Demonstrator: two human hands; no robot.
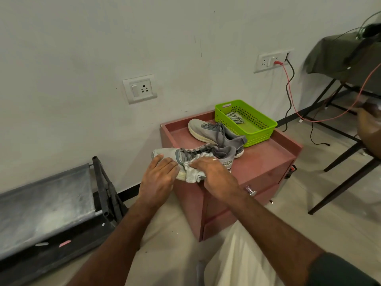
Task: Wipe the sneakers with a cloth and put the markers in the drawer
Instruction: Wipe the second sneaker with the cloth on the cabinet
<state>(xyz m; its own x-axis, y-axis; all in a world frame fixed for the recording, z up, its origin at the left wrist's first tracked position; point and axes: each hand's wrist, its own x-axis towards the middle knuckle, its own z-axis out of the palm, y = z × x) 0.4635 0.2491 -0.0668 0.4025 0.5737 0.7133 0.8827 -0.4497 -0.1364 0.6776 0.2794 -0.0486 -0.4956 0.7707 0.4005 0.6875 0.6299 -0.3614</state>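
Two grey sneakers lie on top of a reddish-brown drawer cabinet (268, 155). The near sneaker (206, 154) lies at the cabinet's front left corner, its toe pointing left. My left hand (158, 176) rests on its toe and holds it down. My right hand (214, 174) presses a crumpled pale cloth (192, 172) against the shoe's near side. The far sneaker (212, 131) lies behind it, untouched. A green perforated basket (257, 129) at the back right holds something grey and patterned; markers cannot be made out. A metal drawer knob (252, 191) shows on the cabinet front.
The cabinet stands against a white wall with two socket plates (140, 88). Red and black cables (289, 89) hang from the right socket. A dark-legged table (350, 58) with a green cover stands at the right. A folded grey cot (51, 203) lies on the floor at the left.
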